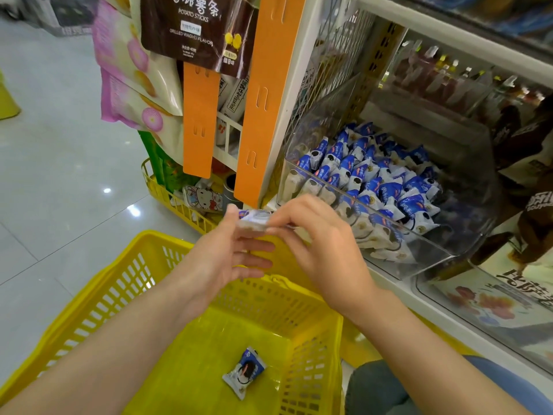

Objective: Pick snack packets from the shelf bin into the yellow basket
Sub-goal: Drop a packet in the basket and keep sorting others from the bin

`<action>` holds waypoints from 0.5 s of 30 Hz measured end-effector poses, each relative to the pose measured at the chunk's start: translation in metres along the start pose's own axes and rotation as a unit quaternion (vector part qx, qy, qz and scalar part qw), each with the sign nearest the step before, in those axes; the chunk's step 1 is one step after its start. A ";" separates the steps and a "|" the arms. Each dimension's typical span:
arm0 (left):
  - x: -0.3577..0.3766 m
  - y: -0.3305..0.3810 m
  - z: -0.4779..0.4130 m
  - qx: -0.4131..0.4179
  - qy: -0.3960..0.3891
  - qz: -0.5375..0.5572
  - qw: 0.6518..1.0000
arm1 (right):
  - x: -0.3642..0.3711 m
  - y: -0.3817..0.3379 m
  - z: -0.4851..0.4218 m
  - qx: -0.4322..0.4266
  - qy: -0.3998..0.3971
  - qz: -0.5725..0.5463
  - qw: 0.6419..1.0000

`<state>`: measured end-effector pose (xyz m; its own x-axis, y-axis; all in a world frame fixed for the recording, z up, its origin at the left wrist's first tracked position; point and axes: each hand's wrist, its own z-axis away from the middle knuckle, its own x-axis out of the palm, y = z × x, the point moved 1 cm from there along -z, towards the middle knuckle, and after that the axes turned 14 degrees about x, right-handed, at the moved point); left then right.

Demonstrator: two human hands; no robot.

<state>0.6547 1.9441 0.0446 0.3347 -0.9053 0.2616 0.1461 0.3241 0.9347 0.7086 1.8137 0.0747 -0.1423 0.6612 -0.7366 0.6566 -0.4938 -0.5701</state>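
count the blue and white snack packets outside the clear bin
2: one blue-and-white snack packet lies in the yellow plastic basket; a second packet is pinched between the left hand and right hand above it.

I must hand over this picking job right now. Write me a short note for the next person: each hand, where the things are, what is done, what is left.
Hands: the left hand holds the left end of a snack packet; the right hand pinches its right end. Both are above the yellow basket.
Done: one packet lies on the basket floor.
Left: drop the held one in, then pick more. Many blue-and-white packets lie in the clear shelf bin.
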 end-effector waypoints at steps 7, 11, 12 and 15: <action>-0.005 0.004 -0.001 0.078 0.040 0.026 0.996 | 0.007 -0.002 0.005 0.008 -0.068 0.035 0.997; -0.004 -0.001 -0.001 0.107 0.036 -0.056 0.992 | 0.008 0.004 0.000 0.250 -0.060 -0.136 0.957; -0.003 -0.002 0.000 0.116 0.022 -0.071 0.991 | 0.009 0.005 -0.002 0.286 -0.076 -0.179 0.938; 0.000 -0.004 0.000 0.142 -0.020 -0.102 0.984 | 0.008 0.006 -0.007 0.341 -0.087 -0.291 0.890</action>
<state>0.6539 1.9423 0.0410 0.2883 -0.9553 0.0662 -0.0617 0.0504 0.9968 0.7163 1.8197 0.0684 -0.4635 0.8482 -0.2564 -0.1585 -0.3641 -0.9178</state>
